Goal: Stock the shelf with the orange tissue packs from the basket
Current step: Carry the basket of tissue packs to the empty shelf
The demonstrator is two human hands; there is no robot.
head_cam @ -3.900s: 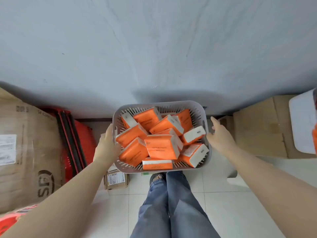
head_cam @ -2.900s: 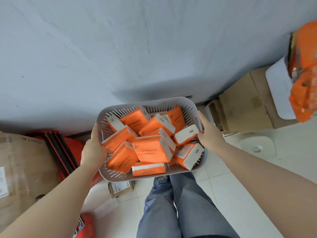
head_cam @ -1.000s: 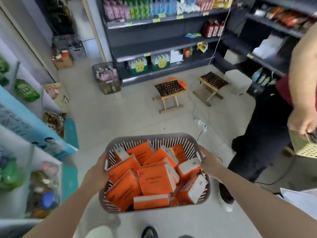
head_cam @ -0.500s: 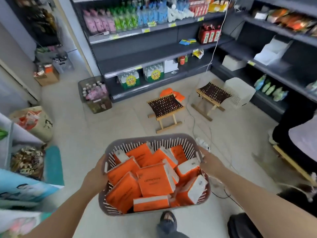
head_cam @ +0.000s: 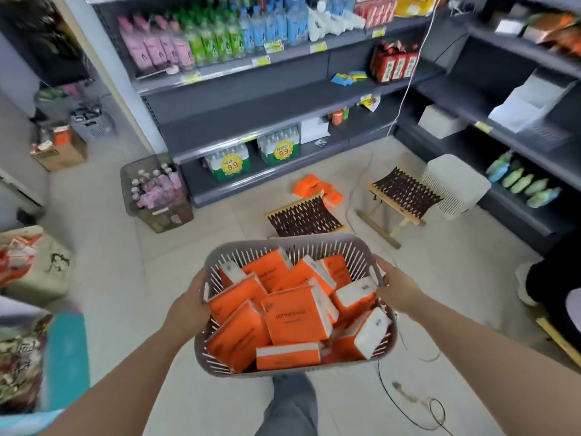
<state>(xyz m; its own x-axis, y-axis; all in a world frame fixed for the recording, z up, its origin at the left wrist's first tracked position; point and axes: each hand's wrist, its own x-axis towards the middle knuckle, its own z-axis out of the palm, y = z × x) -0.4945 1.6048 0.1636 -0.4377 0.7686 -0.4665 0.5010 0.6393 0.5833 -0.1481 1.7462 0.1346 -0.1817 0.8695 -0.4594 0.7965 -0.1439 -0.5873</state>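
Note:
I carry a grey slatted basket (head_cam: 284, 244) in front of me, above the floor. Several orange tissue packs (head_cam: 295, 314) with white ends lie piled in it. My left hand (head_cam: 188, 305) grips the basket's left rim and my right hand (head_cam: 397, 287) grips its right rim. Ahead stands a dark grey shelf unit (head_cam: 251, 111) with a mostly bare middle shelf. A few more orange packs (head_cam: 311, 187) lie on the floor in front of its base.
Two low woven stools (head_cam: 303, 217) (head_cam: 405, 191) and a white basket (head_cam: 456, 184) stand on the floor ahead. A crate of bottles (head_cam: 155, 191) sits left of the shelf. Cables (head_cam: 412, 401) trail on the floor at right. A person's leg and shoe (head_cam: 531, 284) show at the right edge.
I have turned from a blank wall into the shop aisle and walked toward the shelves with the basket held in both hands. The shelf unit and stools are closer now.

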